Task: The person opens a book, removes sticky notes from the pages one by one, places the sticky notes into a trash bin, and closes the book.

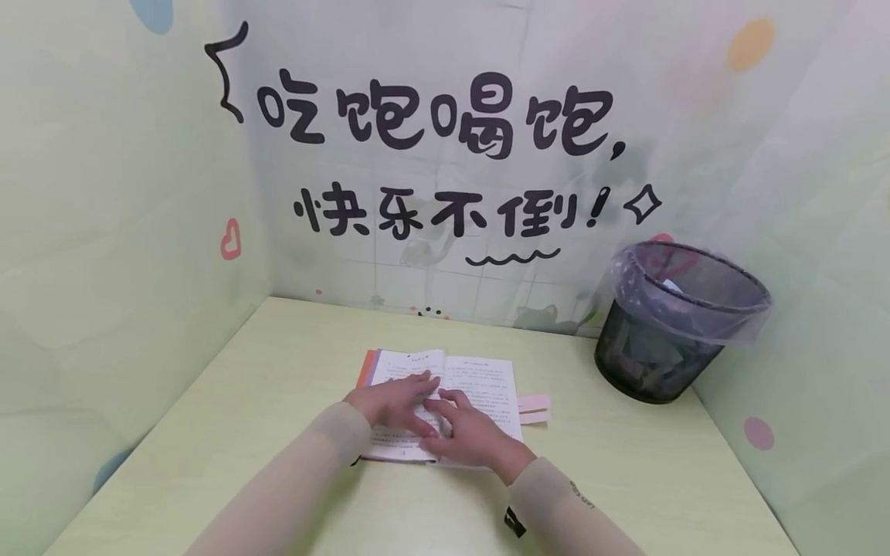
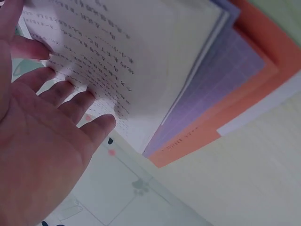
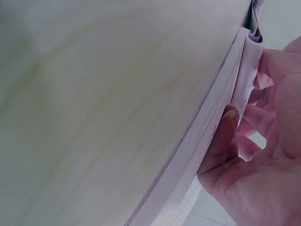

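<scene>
Had the book [image 1: 487, 378] lying open on the desk [image 1: 222, 417]. Touched the left page [image 1: 389, 371] near the fold [image 1: 443, 367] with the left hand [image 1: 399, 401] straight-fingered and spread; rested the right hand [image 1: 473, 436] at the fold too, loosely parted, clamped on nothing. Seemed to be pressing the book flat; next, probably called for firm, even pressure along the fold.
</scene>
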`<state>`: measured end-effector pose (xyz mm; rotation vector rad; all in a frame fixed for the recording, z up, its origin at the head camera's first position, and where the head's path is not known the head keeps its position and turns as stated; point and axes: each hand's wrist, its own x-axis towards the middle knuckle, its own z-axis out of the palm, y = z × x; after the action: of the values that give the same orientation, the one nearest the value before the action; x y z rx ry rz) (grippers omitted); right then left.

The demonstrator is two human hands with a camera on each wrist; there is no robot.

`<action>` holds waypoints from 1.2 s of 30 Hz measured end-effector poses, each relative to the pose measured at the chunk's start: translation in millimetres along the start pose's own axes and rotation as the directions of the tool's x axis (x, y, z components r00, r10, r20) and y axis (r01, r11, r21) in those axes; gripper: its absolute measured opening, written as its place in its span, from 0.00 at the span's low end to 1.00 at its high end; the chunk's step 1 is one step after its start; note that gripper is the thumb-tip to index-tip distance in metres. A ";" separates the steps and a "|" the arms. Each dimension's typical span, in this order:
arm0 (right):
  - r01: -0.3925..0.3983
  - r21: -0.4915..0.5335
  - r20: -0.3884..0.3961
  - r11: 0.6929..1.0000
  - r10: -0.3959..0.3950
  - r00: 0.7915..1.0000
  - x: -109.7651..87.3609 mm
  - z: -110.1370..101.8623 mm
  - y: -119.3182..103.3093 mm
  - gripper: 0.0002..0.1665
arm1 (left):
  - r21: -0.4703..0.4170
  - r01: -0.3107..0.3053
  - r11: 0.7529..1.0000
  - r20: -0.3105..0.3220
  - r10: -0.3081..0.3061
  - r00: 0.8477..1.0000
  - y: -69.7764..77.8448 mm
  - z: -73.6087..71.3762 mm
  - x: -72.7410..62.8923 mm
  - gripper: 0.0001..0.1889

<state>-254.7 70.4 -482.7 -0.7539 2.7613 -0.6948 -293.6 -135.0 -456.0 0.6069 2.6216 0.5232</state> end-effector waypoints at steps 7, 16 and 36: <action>-0.014 0.138 0.033 0.990 0.009 0.999 -1.9 -10.6 13.1 0.40 | 0.035 -0.020 0.999 -0.015 0.021 1.000 5.1 -0.4 0.7 0.53; -0.247 -0.061 -0.164 0.967 0.235 0.958 -4.0 -40.9 46.0 0.28 | -0.007 0.033 0.999 -0.019 -0.033 0.999 7.2 0.3 -0.7 0.56; -0.416 -0.251 -0.218 0.874 0.367 0.904 -4.1 -47.1 80.0 0.40 | -0.022 0.042 0.999 -0.012 -0.042 0.999 8.0 2.1 -4.5 0.55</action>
<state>-299.8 151.6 -480.4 -0.1591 3.0685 -0.2773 -286.2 -130.0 -453.0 0.5425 2.6305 0.5432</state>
